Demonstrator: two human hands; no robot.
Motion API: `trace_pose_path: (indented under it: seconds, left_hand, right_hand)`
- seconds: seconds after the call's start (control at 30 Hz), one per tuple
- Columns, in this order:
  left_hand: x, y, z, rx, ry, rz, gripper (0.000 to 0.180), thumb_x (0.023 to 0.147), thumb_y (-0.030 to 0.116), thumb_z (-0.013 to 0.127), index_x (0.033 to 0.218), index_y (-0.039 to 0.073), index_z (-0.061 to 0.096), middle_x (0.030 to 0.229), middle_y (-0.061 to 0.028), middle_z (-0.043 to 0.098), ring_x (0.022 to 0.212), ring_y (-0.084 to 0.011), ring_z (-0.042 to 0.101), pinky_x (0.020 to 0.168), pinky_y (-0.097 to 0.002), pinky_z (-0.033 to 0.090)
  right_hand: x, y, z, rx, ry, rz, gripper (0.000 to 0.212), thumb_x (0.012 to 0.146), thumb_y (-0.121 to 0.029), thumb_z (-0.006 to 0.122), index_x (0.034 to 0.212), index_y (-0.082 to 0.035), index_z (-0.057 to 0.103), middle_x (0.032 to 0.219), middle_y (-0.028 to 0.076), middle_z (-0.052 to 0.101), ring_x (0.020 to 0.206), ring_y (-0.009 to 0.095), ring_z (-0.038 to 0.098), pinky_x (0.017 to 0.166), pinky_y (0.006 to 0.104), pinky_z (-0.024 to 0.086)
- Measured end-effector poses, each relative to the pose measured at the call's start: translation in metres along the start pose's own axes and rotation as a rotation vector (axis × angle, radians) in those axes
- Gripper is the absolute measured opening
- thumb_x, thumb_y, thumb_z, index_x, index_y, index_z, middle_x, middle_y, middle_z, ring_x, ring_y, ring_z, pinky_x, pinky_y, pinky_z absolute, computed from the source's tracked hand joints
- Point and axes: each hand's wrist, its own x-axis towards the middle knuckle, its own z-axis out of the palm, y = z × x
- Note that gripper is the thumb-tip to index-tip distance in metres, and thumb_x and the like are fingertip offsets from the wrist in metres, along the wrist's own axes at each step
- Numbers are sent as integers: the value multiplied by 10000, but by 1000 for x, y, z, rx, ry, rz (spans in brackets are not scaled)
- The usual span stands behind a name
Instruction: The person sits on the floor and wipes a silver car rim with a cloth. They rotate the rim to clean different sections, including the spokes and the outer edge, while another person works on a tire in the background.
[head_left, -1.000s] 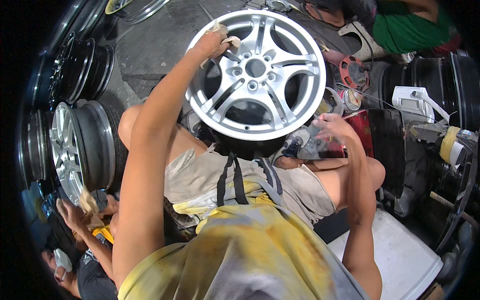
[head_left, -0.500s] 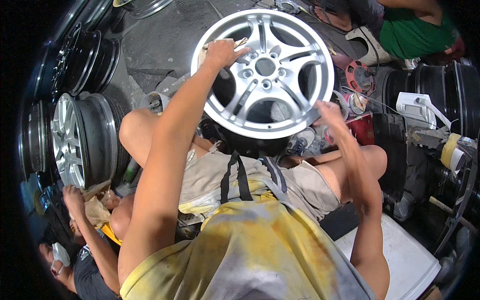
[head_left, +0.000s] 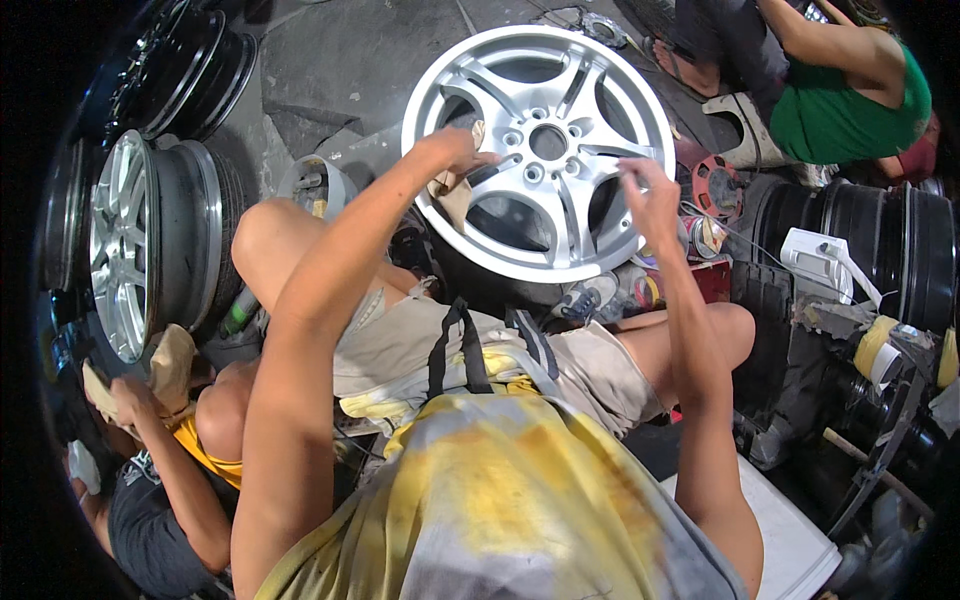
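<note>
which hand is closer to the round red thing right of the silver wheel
Right: the right hand is just left of the round red thing, apart from it; the left hand is farther off, on the left side of the silver wheel.

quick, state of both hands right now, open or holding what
Left hand: closed on a tan sheet.
Right hand: by the silver wheel, blurred; gripping or not can't be told.

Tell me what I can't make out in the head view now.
All in the head view:
Left hand: its grip on the cloth, hidden by the back of the hand.
Right hand: whether it touches the rim, unclear through blur.
Rim's support: hidden beneath it.
White box: partly hidden by the right arm.
</note>
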Motion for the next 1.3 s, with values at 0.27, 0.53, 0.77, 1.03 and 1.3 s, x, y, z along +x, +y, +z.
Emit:
trace_pose_path:
  seconds: [0.27,0.53,0.77,1.03,1.3]
  left_hand:
    - [-68,-25,-147,92,443,63,563,897,570,670,1098,49,739,1042,-180,752,952,-338,739,815,-446,586]
    - [-109,-15,-156,-128,483,40,490,894,517,633,1045,70,762,978,-255,727,931,-417,711,819,-490,550]
    - [-135,-22,-169,-280,557,90,435,900,486,658,968,75,783,862,-229,732,816,-400,717,735,-474,547]
    - [-138,-28,-164,-281,573,160,383,895,441,664,1012,94,777,888,-241,726,835,-402,714,763,-470,545]
    - [-144,-25,-166,-311,529,212,401,912,433,658,967,51,769,871,-244,723,812,-395,713,738,-467,541]
  right_hand:
    - [-67,-57,52,-204,-179,-278,232,866,25,658,1090,5,714,1109,161,728,1030,327,698,926,411,543]
    - [-28,-68,97,-347,-170,-107,202,904,-13,601,1084,9,688,984,179,716,937,358,667,838,460,508]
    - [-35,-67,92,-299,-175,-140,211,909,-21,608,1104,-9,689,988,142,727,964,345,661,859,454,498]
    - [-53,-74,82,-257,-144,-161,181,933,-44,589,1082,-23,690,970,153,707,933,347,638,819,449,472]
    - [-52,-81,86,-320,-136,-155,183,901,-14,580,1055,-28,677,890,140,684,920,346,630,819,439,468]
